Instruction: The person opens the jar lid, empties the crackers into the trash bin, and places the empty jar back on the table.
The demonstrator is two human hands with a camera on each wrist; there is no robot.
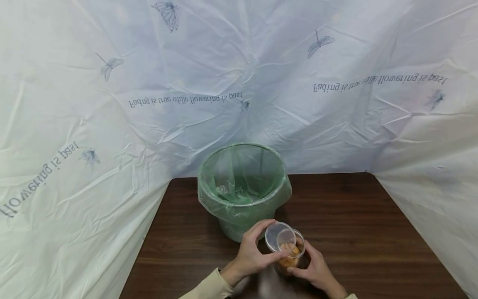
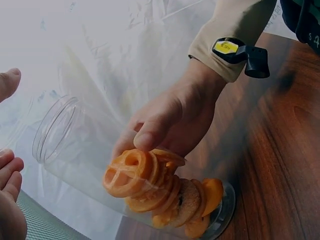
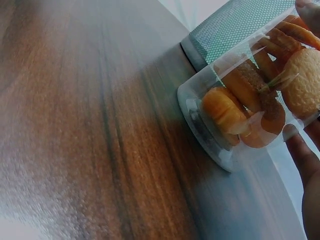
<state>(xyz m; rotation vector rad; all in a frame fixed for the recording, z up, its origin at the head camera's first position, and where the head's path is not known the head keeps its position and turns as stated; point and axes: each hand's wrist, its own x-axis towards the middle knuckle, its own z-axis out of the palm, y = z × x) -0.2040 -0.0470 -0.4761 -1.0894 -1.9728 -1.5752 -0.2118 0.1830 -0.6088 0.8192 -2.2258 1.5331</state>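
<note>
My right hand (image 1: 316,270) grips a clear plastic jar (image 2: 82,182) that leans, its mouth uncovered. Orange ring and wheel-shaped snacks (image 2: 131,172), along with browner biscuit-like pieces, fill its lower part. Between the thumb and fingers of my left hand (image 1: 251,252) is a round clear lid (image 1: 274,235), held tilted beside the jar's mouth. In the left wrist view only parts of the left hand's fingers show at the left edge. Seen from the right wrist, the jar's base (image 3: 205,132) is close to the wooden table; whether it touches is hard to tell.
Just beyond the hands stands a green mesh bin (image 1: 233,226) lined with a thin translucent bag (image 1: 210,203). Dark brown wood forms the tabletop (image 1: 354,224). White printed sheeting (image 1: 231,62) hangs around the back and sides.
</note>
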